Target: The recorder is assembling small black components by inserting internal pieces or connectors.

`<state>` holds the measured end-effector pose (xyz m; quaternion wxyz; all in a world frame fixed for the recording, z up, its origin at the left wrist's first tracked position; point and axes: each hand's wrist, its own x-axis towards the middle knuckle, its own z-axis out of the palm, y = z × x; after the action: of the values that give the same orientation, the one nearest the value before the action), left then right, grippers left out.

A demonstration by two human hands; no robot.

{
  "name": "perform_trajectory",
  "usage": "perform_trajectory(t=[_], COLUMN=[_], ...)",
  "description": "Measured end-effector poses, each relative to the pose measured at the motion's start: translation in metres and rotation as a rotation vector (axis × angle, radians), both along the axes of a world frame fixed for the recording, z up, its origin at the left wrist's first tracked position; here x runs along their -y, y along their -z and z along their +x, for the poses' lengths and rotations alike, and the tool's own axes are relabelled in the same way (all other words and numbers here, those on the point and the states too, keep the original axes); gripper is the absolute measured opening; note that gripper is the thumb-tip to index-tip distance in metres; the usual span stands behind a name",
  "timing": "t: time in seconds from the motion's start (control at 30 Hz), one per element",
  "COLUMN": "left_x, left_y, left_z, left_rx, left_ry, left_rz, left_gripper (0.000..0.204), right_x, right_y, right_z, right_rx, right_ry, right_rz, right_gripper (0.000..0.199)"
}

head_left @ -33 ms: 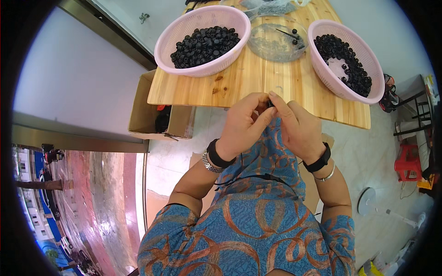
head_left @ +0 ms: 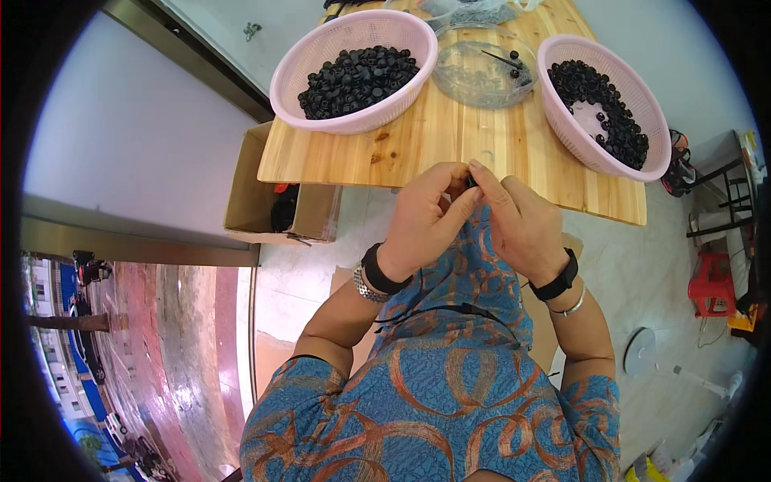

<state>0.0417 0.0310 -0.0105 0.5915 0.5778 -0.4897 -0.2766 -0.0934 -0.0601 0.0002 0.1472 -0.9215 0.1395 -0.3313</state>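
Observation:
My left hand [head_left: 424,215] and my right hand [head_left: 524,218] meet over my lap, just off the near edge of the wooden table [head_left: 450,153]. Between their fingertips is a small round black part [head_left: 471,182], mostly covered by the fingers. Both hands are closed in a pinch around it. On the table to the left, a pink basket [head_left: 293,88] holds a heap of small black parts [head_left: 357,80]. A second pink basket [head_left: 554,100] to the right holds more black parts [head_left: 610,104], with some of its bottom showing.
Between the baskets lies a clear round tray [head_left: 462,88] with a thin black tool [head_left: 499,58] and a few black pieces. Behind it is a clear plastic bag [head_left: 474,12]. A cardboard box [head_left: 241,193] stands under the table's left side. A red stool [head_left: 711,285] is at the right.

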Motion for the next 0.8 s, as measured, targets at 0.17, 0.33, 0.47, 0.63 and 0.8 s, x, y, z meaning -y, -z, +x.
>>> perform_trajectory(t=[0.17,0.33,0.47,0.63,0.8], left_x=[0.002,0.002,0.005,0.005,0.004], left_y=[-0.003,0.0,0.003,0.013,0.012], left_z=[-0.005,-0.002,0.002,0.013,0.014], left_rx=[-0.185,-0.671,-0.852,-0.595,-0.499], left_ry=[-0.035,0.14,0.231,0.001,-0.052], left_rz=[0.01,-0.011,0.019,-0.081,-0.086], left_gripper=[0.022,0.022,0.023,0.021,0.023], right_x=[0.002,0.007,0.025,0.026,0.002], right_y=[0.004,0.013,0.017,0.0,-0.012], right_z=[0.006,0.011,0.012,0.006,0.006], right_rx=[-0.018,0.289,0.176,0.138,0.091], right_ry=[0.035,-0.162,-0.104,0.023,-0.089], right_rz=[-0.02,0.716,0.812,0.479,0.249], right_gripper=[0.048,0.03,0.028,0.027,0.03])
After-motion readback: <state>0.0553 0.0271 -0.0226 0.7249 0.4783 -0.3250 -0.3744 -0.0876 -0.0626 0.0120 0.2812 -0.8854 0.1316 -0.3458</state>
